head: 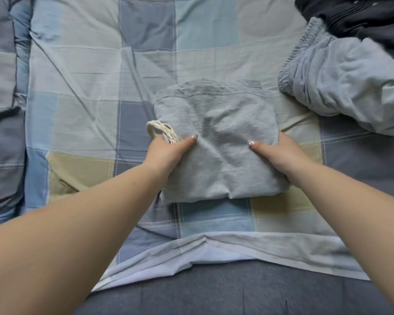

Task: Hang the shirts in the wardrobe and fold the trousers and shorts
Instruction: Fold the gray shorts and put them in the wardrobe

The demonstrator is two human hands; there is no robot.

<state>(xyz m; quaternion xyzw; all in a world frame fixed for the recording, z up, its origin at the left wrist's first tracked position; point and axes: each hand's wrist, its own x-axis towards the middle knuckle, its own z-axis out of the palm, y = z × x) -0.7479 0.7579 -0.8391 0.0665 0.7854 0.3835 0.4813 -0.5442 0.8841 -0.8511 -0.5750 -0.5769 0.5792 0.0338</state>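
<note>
A light grey garment [216, 133], folded into a thick square, lies on the checked bedspread [89, 98] in front of me. A cream drawstring [162, 130] sticks out at its left edge. My left hand [168, 155] grips the left side of the bundle, thumb on top and fingers tucked under by the drawstring. My right hand [280, 155] grips the right side the same way, thumb on top.
An unfolded pale blue-grey garment with an elastic waistband [341, 80] lies bunched at the right. A dark navy garment [362, 21] sits behind it at the top right corner. A blue quilt [2, 110] runs along the left. The bed's grey edge [214, 292] is nearest me.
</note>
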